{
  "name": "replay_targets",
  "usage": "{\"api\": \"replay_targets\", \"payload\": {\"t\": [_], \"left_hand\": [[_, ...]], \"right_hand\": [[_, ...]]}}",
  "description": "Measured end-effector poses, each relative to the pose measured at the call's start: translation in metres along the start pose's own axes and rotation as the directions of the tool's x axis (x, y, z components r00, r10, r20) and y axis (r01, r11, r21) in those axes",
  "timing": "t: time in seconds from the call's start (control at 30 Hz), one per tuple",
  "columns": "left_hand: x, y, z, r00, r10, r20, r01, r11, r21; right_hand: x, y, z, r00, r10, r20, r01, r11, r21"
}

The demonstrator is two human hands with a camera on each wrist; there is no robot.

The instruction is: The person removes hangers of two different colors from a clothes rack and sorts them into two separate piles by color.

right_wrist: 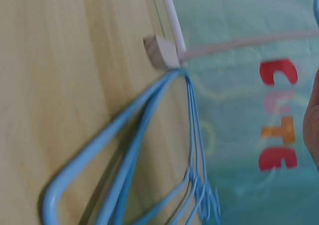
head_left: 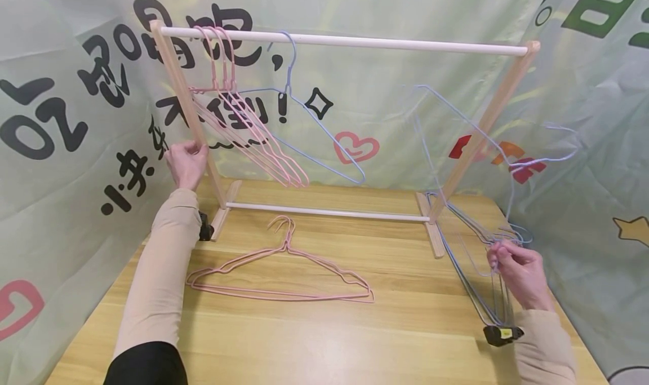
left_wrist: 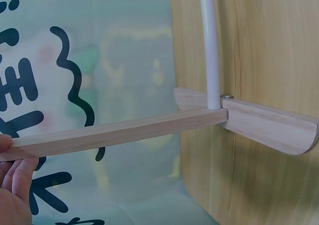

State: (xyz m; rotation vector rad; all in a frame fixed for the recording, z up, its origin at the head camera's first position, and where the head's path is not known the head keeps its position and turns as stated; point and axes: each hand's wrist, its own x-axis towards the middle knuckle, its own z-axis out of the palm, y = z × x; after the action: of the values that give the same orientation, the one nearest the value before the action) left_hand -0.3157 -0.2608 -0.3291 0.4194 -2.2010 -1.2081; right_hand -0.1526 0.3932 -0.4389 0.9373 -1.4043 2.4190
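Observation:
My left hand [head_left: 186,164] grips the left wooden post [head_left: 177,80] of a small clothes rack; the left wrist view shows fingers and thumb around that post [left_wrist: 119,133]. At the right, my right hand [head_left: 519,275] pinches a blue wire hanger [head_left: 539,161] by its lower part, raised and partly blurred. Below it, several blue hangers [right_wrist: 144,125] lie in a pile on the table beside the rack's right foot. Three pink hangers [head_left: 261,127] and one blue hanger [head_left: 324,128] hang from the white top rail [head_left: 385,43]. Only an edge of the right hand [right_wrist: 313,120] enters its wrist view.
A couple of pink hangers [head_left: 284,298] lie on the wooden table [head_left: 324,345] in front of the rack. The white lower bar [head_left: 329,211] joins the two feet. A printed cloth [head_left: 395,13] stands behind and at both sides.

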Motion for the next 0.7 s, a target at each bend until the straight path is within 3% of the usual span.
{"api": "replay_targets", "payload": {"t": [0.13, 0.27, 0.7], "left_hand": [[0.0, 0.0, 0.0, 1.0, -0.001, -0.001, 0.001, 1.0, 0.002], [0.001, 0.0, 0.0, 1.0, 0.004, -0.001, -0.004, 1.0, 0.005], [0.001, 0.0, 0.0, 1.0, -0.001, 0.002, 0.001, 1.0, 0.001]], "right_hand": [[-0.015, -0.006, -0.01, 1.0, -0.026, -0.014, 0.027, 0.997, 0.072], [-0.028, -0.011, -0.017, 0.998, -0.033, -0.047, 0.036, 0.997, 0.067], [-0.059, -0.017, -0.031, 0.991, -0.03, -0.132, 0.057, 0.976, 0.208]]}}
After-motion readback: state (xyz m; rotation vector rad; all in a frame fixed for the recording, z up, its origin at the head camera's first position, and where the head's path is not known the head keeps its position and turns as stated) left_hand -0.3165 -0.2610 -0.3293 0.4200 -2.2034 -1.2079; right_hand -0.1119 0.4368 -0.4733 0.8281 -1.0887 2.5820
